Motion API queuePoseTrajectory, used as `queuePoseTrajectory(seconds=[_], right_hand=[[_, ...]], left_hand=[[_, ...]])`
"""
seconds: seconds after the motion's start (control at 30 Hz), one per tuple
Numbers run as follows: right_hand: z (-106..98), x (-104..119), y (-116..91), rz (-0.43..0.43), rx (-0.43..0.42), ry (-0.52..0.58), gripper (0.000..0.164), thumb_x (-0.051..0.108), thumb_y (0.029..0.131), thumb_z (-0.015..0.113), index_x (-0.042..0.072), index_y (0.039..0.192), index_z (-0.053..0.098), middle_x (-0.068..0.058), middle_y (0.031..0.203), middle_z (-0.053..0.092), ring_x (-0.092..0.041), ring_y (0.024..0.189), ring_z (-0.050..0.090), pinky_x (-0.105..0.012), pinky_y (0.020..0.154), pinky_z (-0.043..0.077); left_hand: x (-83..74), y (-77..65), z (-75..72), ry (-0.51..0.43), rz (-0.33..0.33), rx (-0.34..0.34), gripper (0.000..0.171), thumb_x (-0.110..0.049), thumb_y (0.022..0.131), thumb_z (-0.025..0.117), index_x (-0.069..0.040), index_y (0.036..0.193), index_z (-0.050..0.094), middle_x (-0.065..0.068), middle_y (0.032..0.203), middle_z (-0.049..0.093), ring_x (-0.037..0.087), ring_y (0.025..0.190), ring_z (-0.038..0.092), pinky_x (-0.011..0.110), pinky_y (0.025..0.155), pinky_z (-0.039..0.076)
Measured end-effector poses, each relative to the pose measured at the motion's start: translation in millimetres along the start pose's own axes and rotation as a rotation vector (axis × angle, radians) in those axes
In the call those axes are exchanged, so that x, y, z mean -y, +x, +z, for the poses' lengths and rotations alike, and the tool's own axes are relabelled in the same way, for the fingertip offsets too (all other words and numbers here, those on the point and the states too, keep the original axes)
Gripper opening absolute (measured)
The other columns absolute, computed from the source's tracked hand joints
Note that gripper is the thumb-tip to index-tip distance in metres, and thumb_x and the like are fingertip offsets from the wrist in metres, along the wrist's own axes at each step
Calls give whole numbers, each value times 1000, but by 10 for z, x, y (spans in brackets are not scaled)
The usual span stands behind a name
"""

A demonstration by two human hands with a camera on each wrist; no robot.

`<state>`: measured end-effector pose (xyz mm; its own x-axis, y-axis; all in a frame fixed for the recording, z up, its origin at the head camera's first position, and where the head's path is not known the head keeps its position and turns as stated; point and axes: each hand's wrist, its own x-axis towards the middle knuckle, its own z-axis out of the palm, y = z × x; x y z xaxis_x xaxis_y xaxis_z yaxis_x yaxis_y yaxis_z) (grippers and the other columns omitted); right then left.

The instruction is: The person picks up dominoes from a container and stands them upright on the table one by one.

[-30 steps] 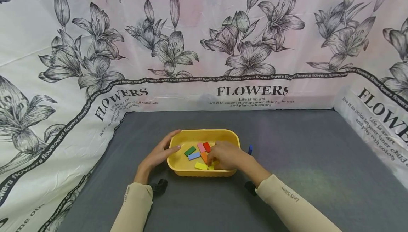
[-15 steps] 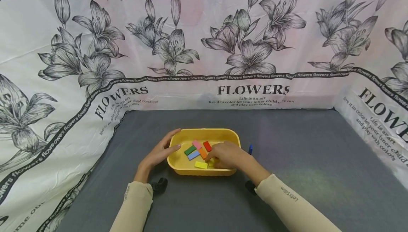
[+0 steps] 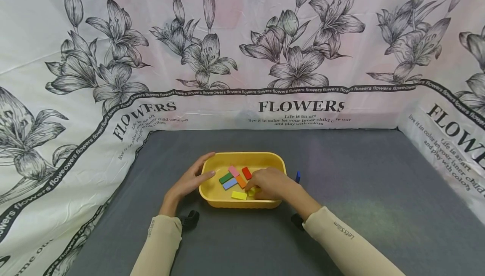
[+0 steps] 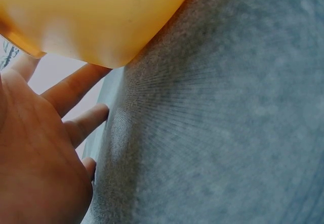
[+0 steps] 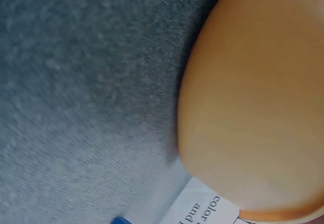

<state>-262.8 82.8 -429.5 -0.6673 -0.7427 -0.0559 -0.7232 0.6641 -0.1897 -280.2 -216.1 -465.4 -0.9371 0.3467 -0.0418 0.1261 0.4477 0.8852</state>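
My left hand [image 3: 189, 181] holds the left end of a yellow plastic basin [image 3: 242, 204], thumb over the rim and other fingers outside. In the left wrist view its fingers [image 4: 76, 89] are spread below the basin's wall. My right hand [image 3: 269, 183] reaches inside with curled fingers, pinching a small yellow block [image 3: 252, 191], mostly hidden. Around it on the basin floor lie a second yellow block [image 3: 239, 195] and orange [image 3: 241, 181], red [image 3: 246, 173], pink [image 3: 233, 171], green [image 3: 225, 178] and light blue [image 3: 230, 184] blocks. The right wrist view shows only the basin's outer wall [image 5: 253, 97].
A dark blue block [image 3: 297, 177] stands on the grey tablecloth [image 3: 360, 191], just right of the basin. Flower-printed cloth [image 3: 223, 111] borders the table at the back and both sides. Black wrist straps [image 3: 190, 220] show by the cuffs.
Inside the basin, the pink block has shifted left and back, and the orange block has come further out from under my right fingers. My left hand has stayed on the rim.
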Motion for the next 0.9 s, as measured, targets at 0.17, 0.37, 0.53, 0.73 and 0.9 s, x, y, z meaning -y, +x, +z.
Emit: queuePoseTrajectory(seconds=[0.17, 0.37, 0.53, 0.73, 0.9], right_hand=[[27, -15, -4, 16, -47, 46, 24, 24, 87, 79, 28, 110, 80, 12, 88, 68, -7, 74, 50, -24, 70, 44], [10, -22, -24, 12, -103, 118, 23, 20, 86, 77, 24, 108, 81, 9, 89, 71, -7, 72, 52, -24, 68, 45], [10, -24, -33, 41, -108, 137, 22, 20, 88, 74, 28, 109, 79, 11, 99, 75, -7, 78, 58, -25, 72, 49], [3, -48, -51, 55, -157, 194, 20, 20, 89, 73, 27, 108, 79, 11, 97, 74, -7, 78, 61, -26, 74, 52], [-30, -84, -83, 28, -229, 250, 23, 15, 89, 71, 22, 109, 78, 11, 94, 74, -9, 70, 59, -24, 68, 49]], left_hand=[[-2, 1, 2, 0, -10, -4, 66, -33, 101, 61, -31, 159, 30, 5, 169, 26, 35, 148, 37, 59, 120, 32], [-12, 2, 9, -5, -21, -6, 66, -35, 101, 62, -32, 159, 30, 4, 168, 26, 34, 147, 38, 59, 120, 32], [-13, -3, 6, -6, -25, -6, 66, -35, 101, 62, -33, 159, 30, 4, 168, 26, 34, 147, 37, 60, 121, 31], [9, 22, 4, 4, -25, -7, 66, -34, 101, 62, -34, 159, 30, 4, 169, 25, 34, 150, 34, 61, 122, 29], [19, 35, -2, 0, -22, -7, 65, -33, 101, 62, -34, 159, 31, 3, 169, 26, 34, 150, 34, 61, 122, 28]])
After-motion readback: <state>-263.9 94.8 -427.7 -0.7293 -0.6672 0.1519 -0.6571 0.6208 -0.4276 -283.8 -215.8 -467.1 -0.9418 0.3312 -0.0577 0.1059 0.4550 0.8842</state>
